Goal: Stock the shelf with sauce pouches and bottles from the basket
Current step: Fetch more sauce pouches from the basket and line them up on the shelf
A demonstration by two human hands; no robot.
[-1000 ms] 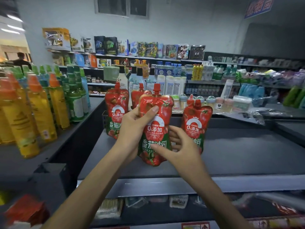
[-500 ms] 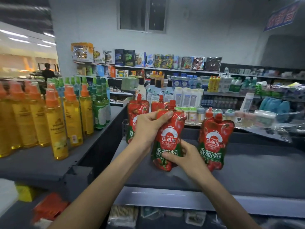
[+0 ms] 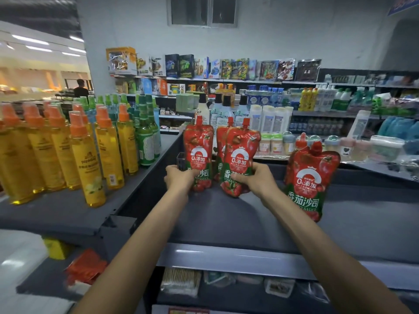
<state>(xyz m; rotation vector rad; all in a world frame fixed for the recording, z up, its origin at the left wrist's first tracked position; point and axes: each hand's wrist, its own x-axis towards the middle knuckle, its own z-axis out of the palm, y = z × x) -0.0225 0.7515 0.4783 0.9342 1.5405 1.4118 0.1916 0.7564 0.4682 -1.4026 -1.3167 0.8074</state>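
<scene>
Red tomato sauce pouches with red caps stand on the grey top shelf [image 3: 226,225]. My left hand [image 3: 179,177] grips the lower part of the leftmost pouch [image 3: 198,150]. My right hand [image 3: 254,180] holds the bottom of a second pouch [image 3: 240,155], which stands on the shelf in front of a third pouch [image 3: 221,141] that is mostly hidden. Further right, apart from both hands, another pouch [image 3: 310,180] stands upright with one more close behind it. The basket is out of view.
Yellow bottles with orange caps [image 3: 86,159] and green bottles [image 3: 145,137] crowd the adjoining shelf on the left. White bottles and small jars [image 3: 269,123] line the back edge. Packaged goods lie on the lower shelf [image 3: 181,282]. A person stands far off at the left.
The pouch I held in both hands came down onto the shelf beside the left one. My left hand let go of it and moved to the leftmost pouch. The view tilted down.
</scene>
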